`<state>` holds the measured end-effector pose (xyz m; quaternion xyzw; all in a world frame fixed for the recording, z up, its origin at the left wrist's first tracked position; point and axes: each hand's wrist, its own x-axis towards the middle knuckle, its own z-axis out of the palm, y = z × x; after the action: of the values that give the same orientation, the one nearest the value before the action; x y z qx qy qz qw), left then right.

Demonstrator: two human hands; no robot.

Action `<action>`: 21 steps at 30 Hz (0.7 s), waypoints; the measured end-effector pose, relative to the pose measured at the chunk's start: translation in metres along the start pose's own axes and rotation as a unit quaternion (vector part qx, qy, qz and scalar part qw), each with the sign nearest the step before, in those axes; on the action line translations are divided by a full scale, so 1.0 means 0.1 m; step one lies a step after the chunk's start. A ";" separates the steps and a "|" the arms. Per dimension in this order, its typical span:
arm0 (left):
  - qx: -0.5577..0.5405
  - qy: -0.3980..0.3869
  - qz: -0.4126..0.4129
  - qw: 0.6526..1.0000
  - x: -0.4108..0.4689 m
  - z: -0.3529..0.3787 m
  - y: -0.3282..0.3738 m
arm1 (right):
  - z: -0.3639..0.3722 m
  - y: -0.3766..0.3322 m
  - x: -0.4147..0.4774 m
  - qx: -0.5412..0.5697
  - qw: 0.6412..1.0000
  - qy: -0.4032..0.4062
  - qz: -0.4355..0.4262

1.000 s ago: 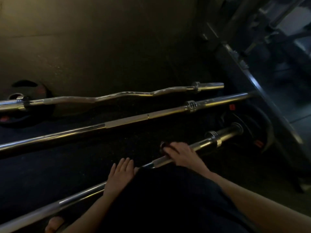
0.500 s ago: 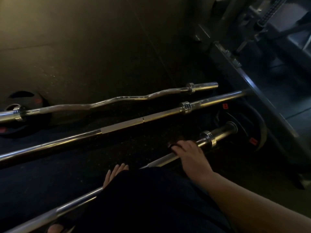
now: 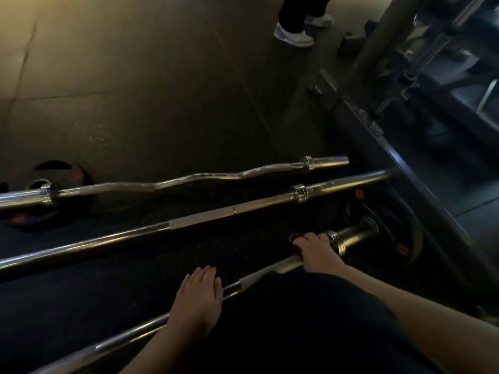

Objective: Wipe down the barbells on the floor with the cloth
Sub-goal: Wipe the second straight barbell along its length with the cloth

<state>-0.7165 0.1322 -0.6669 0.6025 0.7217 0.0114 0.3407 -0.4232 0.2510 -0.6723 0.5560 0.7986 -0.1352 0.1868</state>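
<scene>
Three barbells side by side on the floor [image 3: 135,103]. Curled round the nearest barbell [image 3: 256,276]: the right hand [image 3: 316,252], pinning a dark cloth [image 3: 296,248] against the shaft, just short of the collar [image 3: 336,240]. Past its knuckles, at the sleeve's end, a weight plate [image 3: 391,249]. Left of that hand on the same shaft, apart: the left hand [image 3: 197,300], laid flat, fingers straight and close together. Ahead of both hands, a straight barbell [image 3: 205,218]; farther ahead, a curl bar [image 3: 189,180]. Far beyond, somebody's shoes [image 3: 293,36].

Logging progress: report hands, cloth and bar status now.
Left hand flat on nearest bar. Right hand grips cloth on it, beside the collar. Weight plate at bar's end.
</scene>
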 end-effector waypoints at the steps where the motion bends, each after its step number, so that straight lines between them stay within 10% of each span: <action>1: -0.043 0.022 0.006 0.999 0.06 -0.01 -0.01 | -0.08 0.01 0.07 0.002 1.000 -0.012 -0.005; 11: -0.073 0.064 0.039 0.995 0.81 0.10 0.16 | -0.69 0.05 0.57 0.203 0.973 -0.089 -0.071; 21: -0.097 0.099 0.082 0.987 1.81 -0.01 0.33 | -0.48 0.69 1.60 0.232 0.941 0.216 0.118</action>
<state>-0.6961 0.3008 -0.7389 0.6198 0.6954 0.1689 0.3220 -0.4153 0.4291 -0.7011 0.6900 0.6949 -0.1701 -0.1101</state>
